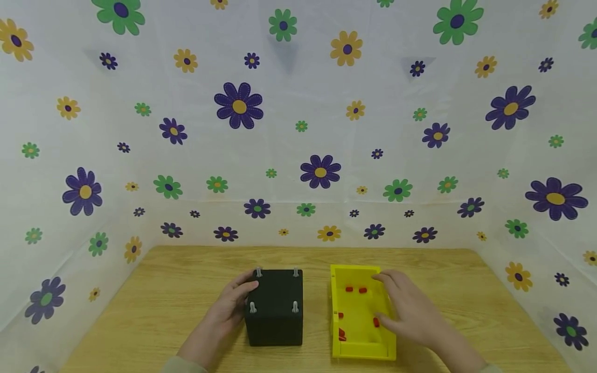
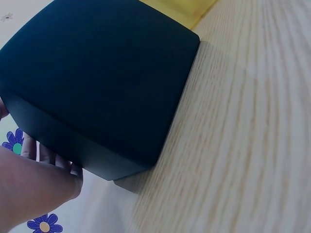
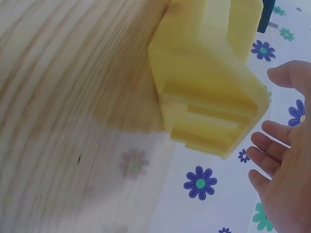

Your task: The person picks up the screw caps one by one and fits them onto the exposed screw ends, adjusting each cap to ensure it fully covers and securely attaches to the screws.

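Note:
A black box (image 1: 274, 331) stands on the table, with several upright metal bolts (image 1: 295, 306) at the corners of its top. My left hand (image 1: 223, 306) grips its left side, thumb at the top edge and fingers toward the back. In the left wrist view, fingers of the left hand (image 2: 41, 182) lie along the box's far face. To the right is a yellow bin (image 1: 364, 350) holding several small red pieces (image 1: 363, 290). Over the bin's right edge hovers my right hand (image 1: 410, 311), thumb and fingers spread apart with nothing between them. One red piece (image 1: 376, 322) lies right by its thumb.
Both containers stand on a wood-grain table (image 1: 186, 280), with a narrow strip of table between them. A white flower-printed sheet (image 1: 280, 150) rises behind the table and along both sides.

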{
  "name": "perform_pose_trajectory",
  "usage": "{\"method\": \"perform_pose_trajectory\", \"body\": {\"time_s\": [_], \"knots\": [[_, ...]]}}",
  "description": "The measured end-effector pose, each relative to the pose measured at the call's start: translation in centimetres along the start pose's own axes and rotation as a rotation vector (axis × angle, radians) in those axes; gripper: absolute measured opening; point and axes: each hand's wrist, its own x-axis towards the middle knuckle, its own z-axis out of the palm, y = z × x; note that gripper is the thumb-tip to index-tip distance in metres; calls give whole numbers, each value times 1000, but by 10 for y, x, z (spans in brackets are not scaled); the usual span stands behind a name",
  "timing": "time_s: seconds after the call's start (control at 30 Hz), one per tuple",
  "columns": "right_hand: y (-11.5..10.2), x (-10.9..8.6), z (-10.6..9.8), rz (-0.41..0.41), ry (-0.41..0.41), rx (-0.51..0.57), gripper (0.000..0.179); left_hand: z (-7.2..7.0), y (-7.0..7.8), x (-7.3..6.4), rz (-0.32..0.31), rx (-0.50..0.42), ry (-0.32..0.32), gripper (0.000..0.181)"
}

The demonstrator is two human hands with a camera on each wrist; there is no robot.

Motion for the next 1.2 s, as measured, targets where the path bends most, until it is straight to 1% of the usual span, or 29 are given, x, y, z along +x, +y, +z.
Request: {"method": "perform_pose_trajectory", "body": {"time_s": [0.2, 0.4, 0.5, 0.57, 0.63, 0.73, 0.87, 1.03, 1.2], "knots": [[-6, 7, 4, -36, 2, -21, 66, 0, 0, 0, 0, 7, 1, 68], [-11, 11, 9, -66, -6, -38, 66, -2, 0, 1, 6, -8, -17, 49], [-15, 14, 11, -62, -23, -42, 66, -3, 0, 1, 4, -14, -27, 41], [-17, 15, 12, -55, -37, -32, 66, -3, 0, 1, 2, -13, -31, 40], [-19, 17, 14, -46, -49, -19, 65, -4, 1, 0, -3, -10, -36, 43], [-21, 19, 18, -49, -52, -3, 65, -4, 1, 0, -7, 0, -32, 53], [-23, 22, 23, -84, -37, -15, 63, -3, 0, 0, -8, 14, -4, 63], [-27, 24, 28, -124, -38, -35, 60, -2, 0, 1, -6, 28, 17, 63], [-29, 26, 31, -125, -75, -42, 60, -2, 0, 1, -2, 31, -10, 61]]}}
